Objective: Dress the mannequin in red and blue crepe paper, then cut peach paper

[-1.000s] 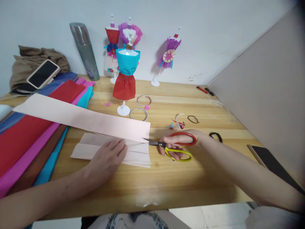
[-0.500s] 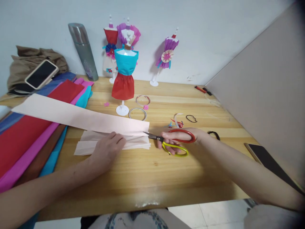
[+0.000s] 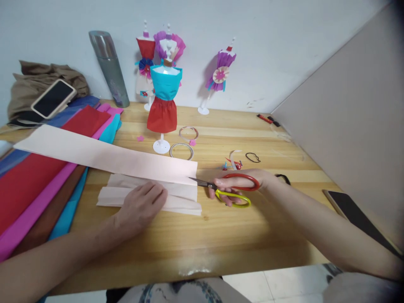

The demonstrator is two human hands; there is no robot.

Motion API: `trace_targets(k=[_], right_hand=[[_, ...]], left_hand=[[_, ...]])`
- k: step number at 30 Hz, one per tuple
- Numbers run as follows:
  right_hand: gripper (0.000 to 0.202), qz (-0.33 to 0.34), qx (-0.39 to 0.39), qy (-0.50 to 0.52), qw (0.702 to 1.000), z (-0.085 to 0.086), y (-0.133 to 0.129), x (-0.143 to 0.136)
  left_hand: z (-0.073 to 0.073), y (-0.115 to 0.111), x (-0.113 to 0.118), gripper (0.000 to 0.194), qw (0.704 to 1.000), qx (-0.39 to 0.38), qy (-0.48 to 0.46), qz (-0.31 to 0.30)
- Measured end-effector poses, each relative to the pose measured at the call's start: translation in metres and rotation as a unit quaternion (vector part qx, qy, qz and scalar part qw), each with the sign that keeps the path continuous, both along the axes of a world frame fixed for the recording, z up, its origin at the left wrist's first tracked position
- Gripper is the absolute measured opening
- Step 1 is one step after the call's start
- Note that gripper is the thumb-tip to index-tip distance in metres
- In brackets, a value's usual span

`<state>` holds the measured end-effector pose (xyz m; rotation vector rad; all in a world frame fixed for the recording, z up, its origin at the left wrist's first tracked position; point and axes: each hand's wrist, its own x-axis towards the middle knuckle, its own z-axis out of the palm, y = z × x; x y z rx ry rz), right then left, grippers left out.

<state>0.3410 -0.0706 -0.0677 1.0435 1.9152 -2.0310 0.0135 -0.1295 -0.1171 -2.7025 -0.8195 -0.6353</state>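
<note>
Left grip flat, fingers together, pressing the creased pale-pink papery folds to the wooden counter; nothing pinched. Right grip closed round slim dark-bladed scissors with red and yellow loop handles, blades nearly together, tips over the long pale-pink strip beyond the left grip. Risk: loose layers could slide or bunch, since only the folds are pressed, sending a cut crooked. Farther off, turquoise-topped, red-skirted dress form.
</note>
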Motion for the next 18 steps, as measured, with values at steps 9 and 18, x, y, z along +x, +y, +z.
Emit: trace_targets(k=[9, 18], right_hand=[[0.07, 0.083, 0.061, -0.034, 0.994, 0.018, -0.01, -0.012], [0.072, 0.094, 0.033, -0.067, 0.993, 0.014, -0.006, -0.017]], left_hand=[[-0.003, -0.004, -0.001, 0.029, 0.993, -0.11, -0.051, 0.017], [-0.005, -0.004, -0.003, 0.028, 0.985, -0.157, -0.065, 0.025]])
